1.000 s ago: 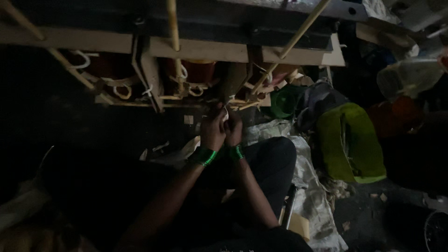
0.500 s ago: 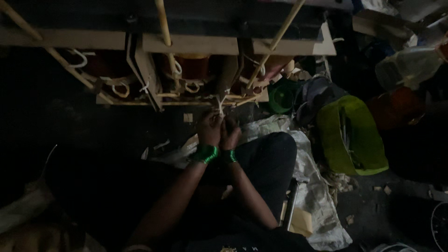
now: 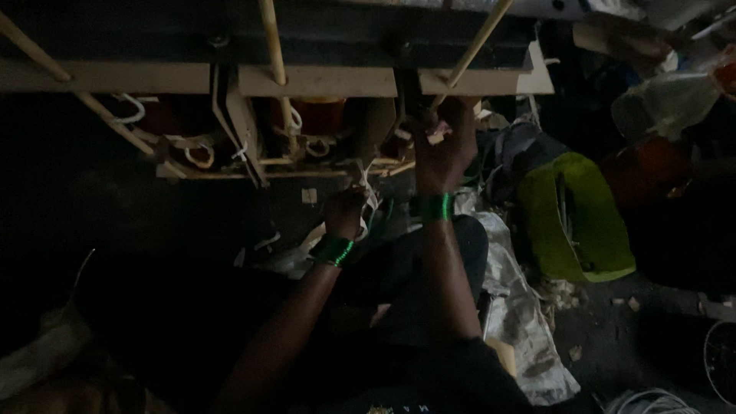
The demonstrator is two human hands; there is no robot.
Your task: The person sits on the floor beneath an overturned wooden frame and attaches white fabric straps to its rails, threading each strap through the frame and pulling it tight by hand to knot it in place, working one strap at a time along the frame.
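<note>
A pale wooden frame (image 3: 314, 80) of flat boards spans the top of the view, with thin wooden rods (image 3: 272, 46) slanting across it and loops of white cord (image 3: 201, 149) hanging under its lower edge. Both arms reach up and forward from the bottom of the view toward this frame, over the person's dark-clothed lap.

The right arm stretches almost straight, the forearm rising steeply. The right hand (image 3: 443, 146) is raised highest, at the frame's lower right part, its fingers curled around something at the foot of a slanting rod; the light is too dim to tell exactly what it grips. A green bangle (image 3: 437, 207) circles that wrist.

The left arm is bent and lower. The left hand (image 3: 345, 211) sits just below the frame's bottom rail, clenched on a strand of white cord (image 3: 368, 192) that runs up from the fist to the rail. Green bangles (image 3: 332, 250) sit on this wrist too.

To the right of the arms, a bright green container (image 3: 575, 215) lies on the floor, rounded and tilted. Beside the right knee lies a crumpled grey-white sheet (image 3: 521, 307) of plastic or sacking. At the upper right a translucent plastic bag (image 3: 663, 103) rests among dark clutter, with an orange-red shape (image 3: 644, 169) below it.
</note>
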